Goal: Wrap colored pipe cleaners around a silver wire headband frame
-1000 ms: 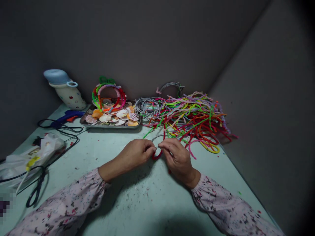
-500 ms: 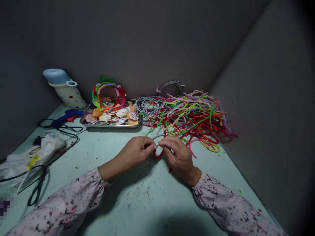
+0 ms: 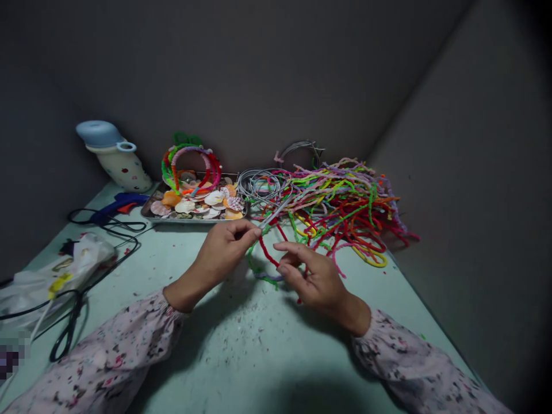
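Observation:
My left hand (image 3: 226, 253) is closed, thumb and forefinger pinching a grey wire (image 3: 278, 213) that slants up and right over the table. A red pipe cleaner (image 3: 267, 252) runs from that pinch down to my right hand (image 3: 317, 279). The right thumb and a curled finger hold it near the thumb tip, while the forefinger stretches out apart. Beneath the hands lies a green and lilac pipe cleaner (image 3: 261, 275) on the table. How the red pipe cleaner meets the wire is hidden by the left fingertips.
Behind stand a metal tray (image 3: 194, 220) of seashells with colourful wrapped hoops (image 3: 166, 167), coiled grey wire (image 3: 248, 187) and a heap of pipe cleaners (image 3: 345, 190). On the left are a bottle (image 3: 123, 169), a blue glue gun (image 3: 114, 206), a black cord (image 3: 138, 241) and a plastic bag (image 3: 92, 250).
The left hand has moved up and slightly left, the right hand slightly right and down. The hands are farther apart. The grey wire now points up and right, and the red pipe cleaner stretches between them.

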{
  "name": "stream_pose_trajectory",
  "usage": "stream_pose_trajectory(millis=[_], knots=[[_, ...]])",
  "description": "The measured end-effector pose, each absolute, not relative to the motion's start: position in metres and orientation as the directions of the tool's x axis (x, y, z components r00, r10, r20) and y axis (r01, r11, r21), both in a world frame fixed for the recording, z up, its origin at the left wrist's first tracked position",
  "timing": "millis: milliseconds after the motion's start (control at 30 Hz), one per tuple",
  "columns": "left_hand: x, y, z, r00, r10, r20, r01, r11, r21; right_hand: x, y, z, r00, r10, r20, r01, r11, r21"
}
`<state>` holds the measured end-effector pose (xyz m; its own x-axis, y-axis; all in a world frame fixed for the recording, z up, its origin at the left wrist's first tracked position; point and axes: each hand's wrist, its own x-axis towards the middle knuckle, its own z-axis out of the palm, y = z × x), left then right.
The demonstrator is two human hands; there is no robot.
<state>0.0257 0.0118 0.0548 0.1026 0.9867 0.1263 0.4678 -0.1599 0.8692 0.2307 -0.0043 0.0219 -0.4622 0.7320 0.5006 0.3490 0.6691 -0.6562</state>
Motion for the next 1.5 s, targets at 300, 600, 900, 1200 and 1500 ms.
stream_pose_trajectory(millis=[300,600,900,1200,1500], knots=[[0.029,0.01,0.053,0.202,0.979,0.038,0.386,-0.115,0.915,0.273,0.01,0.072,-0.798,0.581,0.158,0.145,0.439,-0.887],[0.041,0.002,0.055,0.293,0.955,-0.049,0.288,-0.039,0.957,0.245,0.02,0.02,-0.548,0.444,0.708,0.45,0.871,-0.198],[0.048,-0.002,0.055,0.333,0.942,-0.045,0.348,-0.078,0.934,0.247,0.015,0.01,-0.513,0.303,0.803,0.442,0.895,-0.055],[0.048,-0.004,0.051,0.351,0.936,-0.009,0.382,-0.135,0.914,0.243,0.01,0.015,-0.566,0.256,0.784,0.54,0.833,0.118],[0.047,-0.006,0.051,0.376,0.925,0.049,0.484,-0.241,0.841,0.241,0.019,0.013,-0.56,0.281,0.78,0.482,0.876,0.031]])
